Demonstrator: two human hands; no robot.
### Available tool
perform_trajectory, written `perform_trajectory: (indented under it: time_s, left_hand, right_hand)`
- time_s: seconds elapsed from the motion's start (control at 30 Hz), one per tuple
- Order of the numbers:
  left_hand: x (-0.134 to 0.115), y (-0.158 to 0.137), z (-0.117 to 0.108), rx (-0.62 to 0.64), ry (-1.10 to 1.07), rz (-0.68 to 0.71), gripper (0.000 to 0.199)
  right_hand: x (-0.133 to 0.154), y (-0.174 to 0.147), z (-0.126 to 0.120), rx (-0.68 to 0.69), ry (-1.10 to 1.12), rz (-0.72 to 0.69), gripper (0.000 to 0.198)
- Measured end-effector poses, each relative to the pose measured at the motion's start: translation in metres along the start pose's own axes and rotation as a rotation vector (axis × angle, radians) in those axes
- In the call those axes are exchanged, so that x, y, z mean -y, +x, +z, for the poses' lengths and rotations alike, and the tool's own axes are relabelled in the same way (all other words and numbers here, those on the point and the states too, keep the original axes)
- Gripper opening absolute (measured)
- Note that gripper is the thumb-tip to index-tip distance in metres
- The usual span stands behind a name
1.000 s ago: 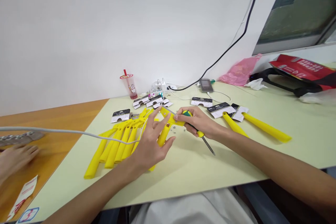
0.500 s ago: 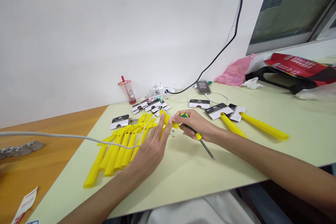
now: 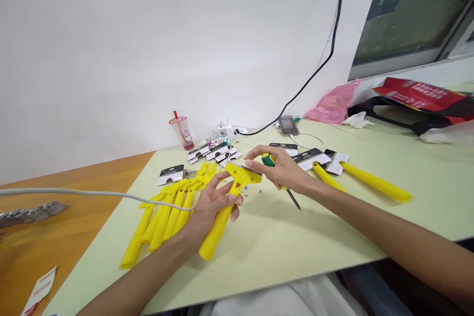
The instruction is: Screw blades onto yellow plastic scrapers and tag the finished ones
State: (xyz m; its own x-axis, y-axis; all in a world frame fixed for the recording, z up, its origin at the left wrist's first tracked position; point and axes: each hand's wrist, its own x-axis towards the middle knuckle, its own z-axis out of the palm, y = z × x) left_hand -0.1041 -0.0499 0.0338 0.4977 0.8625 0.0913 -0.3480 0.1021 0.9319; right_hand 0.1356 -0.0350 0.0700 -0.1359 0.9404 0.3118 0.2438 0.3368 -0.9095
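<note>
A yellow scraper (image 3: 219,227) with a wide head and a metal blade along its top edge is held by my left hand (image 3: 213,205), fingers around its neck. My right hand (image 3: 279,170) grips a screwdriver (image 3: 268,159) with a green and yellow handle, its shaft slanting down to the right. The thumb and index finger of that hand are at the right end of the scraper head. Several more yellow scraper handles (image 3: 163,222) lie side by side to the left. Small screws (image 3: 245,188) lie on the table behind the scraper.
Black and white cards (image 3: 172,175) lie about the table (image 3: 281,256); two at right have yellow handles (image 3: 375,182). At the back stand a drink cup (image 3: 182,133), a power strip and cables. A pink bag (image 3: 333,103) and red package (image 3: 425,95) lie right. A grey cable (image 3: 92,191) crosses the left.
The scraper has turned so its handle points down toward me and its head faces up. My left hand has shifted from the head to the neck. The screwdriver stays in my right hand.
</note>
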Motion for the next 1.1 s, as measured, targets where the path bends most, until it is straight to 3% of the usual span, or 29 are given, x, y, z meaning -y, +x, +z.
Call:
perform_trajectory:
  time_s: [0.17,0.47,0.63,0.8,0.87,1.1]
  left_hand:
    - [-0.002,0.003,-0.002,0.009,-0.233,-0.15,0.059]
    - [-0.004,-0.001,-0.003,0.033,-0.291,-0.219,0.055]
    - [-0.004,0.001,-0.004,-0.006,-0.295,-0.211,0.057]
    - [-0.004,0.008,-0.009,-0.14,-0.284,-0.171,0.068]
    - [-0.003,0.01,-0.01,-0.205,-0.288,-0.149,0.075]
    - [-0.001,0.011,-0.006,-0.242,-0.224,-0.205,0.08]
  right_hand:
    - [0.001,0.0,-0.005,0.127,0.041,0.028,0.037]
    - [-0.003,0.0,-0.01,0.221,0.133,0.077,0.036]
    - [-0.006,0.004,-0.007,0.096,0.212,0.104,0.037]
    - [-0.019,0.022,-0.019,-0.088,0.613,0.116,0.026]
    - [-0.025,0.027,-0.027,-0.14,0.68,0.098,0.024]
    - [-0.045,0.019,-0.043,-0.087,0.341,0.027,0.051]
